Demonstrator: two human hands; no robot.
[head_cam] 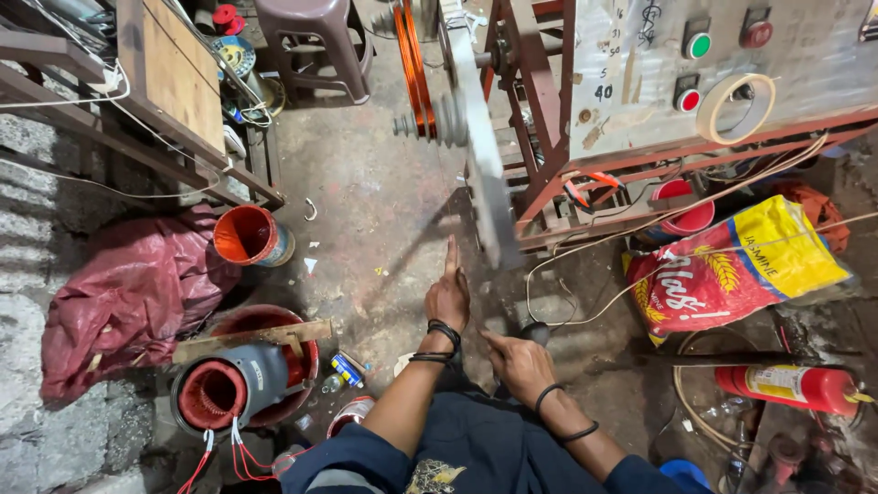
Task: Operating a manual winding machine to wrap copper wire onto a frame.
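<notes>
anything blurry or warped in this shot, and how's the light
Head view: the grey bar on the winding machine is smeared by motion blur, while the left hand and right hand are sharp. Wide-lens distortion bends the machine frame and wooden bench outward at the edges. Light is soft and even, with a faint shadow on the concrete floor and dimmer corners.

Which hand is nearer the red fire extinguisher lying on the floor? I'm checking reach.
Right. The right hand is on the side of the red fire extinguisher; the left hand is farther away, beyond it.
</notes>
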